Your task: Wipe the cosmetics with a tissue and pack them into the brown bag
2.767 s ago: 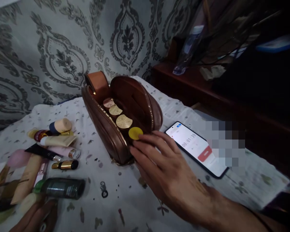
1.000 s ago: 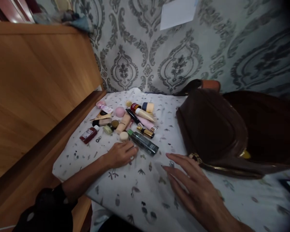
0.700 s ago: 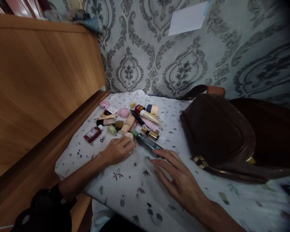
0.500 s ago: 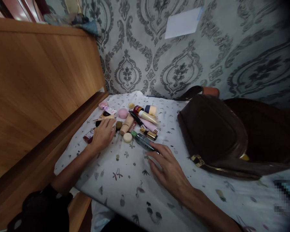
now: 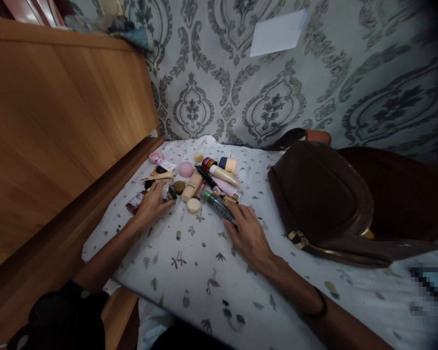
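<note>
My left hand [image 5: 154, 203] is at the left of a cosmetics pile, its thumb and fingers around a small dark item with a crinkled clear top [image 5: 169, 192]. My right hand [image 5: 248, 232] rests on the near end of a green-capped dark tube [image 5: 219, 206], fingers against its side. Around them lie a cream round piece [image 5: 193, 205], a beige tube [image 5: 191, 186], a pink ball [image 5: 186, 169], a black pen-like item [image 5: 207, 178] and a gold tube [image 5: 229, 199] partly hidden behind the green-capped tube. A red-brown packet [image 5: 134, 202] lies left of my left hand.
A brown bag [image 5: 321, 194] with a strap stands on the right of the patterned white cloth [image 5: 190, 291]. Along the left runs a wooden cabinet [image 5: 69, 92]. Behind is patterned wallpaper with a white paper [image 5: 278, 33]. A blurred patch shows at the lower right.
My right hand has moved up and left onto the tube, which has shifted slightly toward the gold tube. My left hand has turned, and the small dark item now shows between its fingers.
</note>
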Demonstrator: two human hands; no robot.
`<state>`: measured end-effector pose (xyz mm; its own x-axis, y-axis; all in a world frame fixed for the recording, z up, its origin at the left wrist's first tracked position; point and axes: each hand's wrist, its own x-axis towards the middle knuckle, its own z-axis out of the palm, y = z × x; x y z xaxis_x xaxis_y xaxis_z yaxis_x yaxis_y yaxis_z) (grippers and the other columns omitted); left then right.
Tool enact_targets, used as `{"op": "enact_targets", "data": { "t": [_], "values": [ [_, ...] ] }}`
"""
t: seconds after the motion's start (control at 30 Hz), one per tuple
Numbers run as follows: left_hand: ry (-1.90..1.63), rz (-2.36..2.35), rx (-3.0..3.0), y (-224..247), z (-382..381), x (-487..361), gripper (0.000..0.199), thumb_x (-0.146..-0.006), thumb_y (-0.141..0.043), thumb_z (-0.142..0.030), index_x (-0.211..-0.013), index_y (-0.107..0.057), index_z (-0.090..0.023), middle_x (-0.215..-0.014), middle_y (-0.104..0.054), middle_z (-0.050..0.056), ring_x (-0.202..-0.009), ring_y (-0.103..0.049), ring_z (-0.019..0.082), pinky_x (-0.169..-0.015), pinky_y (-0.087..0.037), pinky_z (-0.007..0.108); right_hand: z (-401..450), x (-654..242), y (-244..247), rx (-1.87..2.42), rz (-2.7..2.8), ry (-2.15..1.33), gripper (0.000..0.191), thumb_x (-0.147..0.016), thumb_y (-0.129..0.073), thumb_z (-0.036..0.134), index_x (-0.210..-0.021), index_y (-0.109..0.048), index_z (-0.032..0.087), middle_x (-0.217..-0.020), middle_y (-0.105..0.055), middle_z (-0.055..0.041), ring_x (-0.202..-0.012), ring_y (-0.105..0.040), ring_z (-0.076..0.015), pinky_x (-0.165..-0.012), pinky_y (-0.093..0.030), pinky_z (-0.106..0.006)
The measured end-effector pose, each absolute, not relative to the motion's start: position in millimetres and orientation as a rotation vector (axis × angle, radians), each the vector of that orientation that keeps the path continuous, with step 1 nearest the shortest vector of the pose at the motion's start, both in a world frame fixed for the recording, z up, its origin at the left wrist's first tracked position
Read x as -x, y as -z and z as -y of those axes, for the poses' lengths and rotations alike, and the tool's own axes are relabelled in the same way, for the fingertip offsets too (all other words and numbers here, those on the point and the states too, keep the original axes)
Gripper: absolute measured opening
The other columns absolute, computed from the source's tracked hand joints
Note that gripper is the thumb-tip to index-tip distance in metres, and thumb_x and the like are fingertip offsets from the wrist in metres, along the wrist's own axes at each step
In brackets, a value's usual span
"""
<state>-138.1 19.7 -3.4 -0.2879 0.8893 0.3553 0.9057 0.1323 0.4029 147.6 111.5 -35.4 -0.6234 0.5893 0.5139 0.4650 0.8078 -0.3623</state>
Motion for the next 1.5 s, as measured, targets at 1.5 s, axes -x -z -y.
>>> {"op": "enact_targets", "data": {
  "t": [1.5],
  "values": [
    [0.985, 1.236, 2.469, 11, 3, 39, 0.023, -0.091, -0.062, -0.015, -0.113, -0.062, -0.019, -0.095, -0.066, 0.007, -0.088, -0.061, 0.020, -0.076, -0.054, 0.033, -68, -140, 34, 0.692, 2.169, -0.956, 0.031, -0.080, -0.075, 0.022, -0.108, -0.063, 0.018, -0.098, -0.063, -0.0046, -0.093, -0.063, -0.0215, -0.082, -0.050, -0.033]
  ]
}}
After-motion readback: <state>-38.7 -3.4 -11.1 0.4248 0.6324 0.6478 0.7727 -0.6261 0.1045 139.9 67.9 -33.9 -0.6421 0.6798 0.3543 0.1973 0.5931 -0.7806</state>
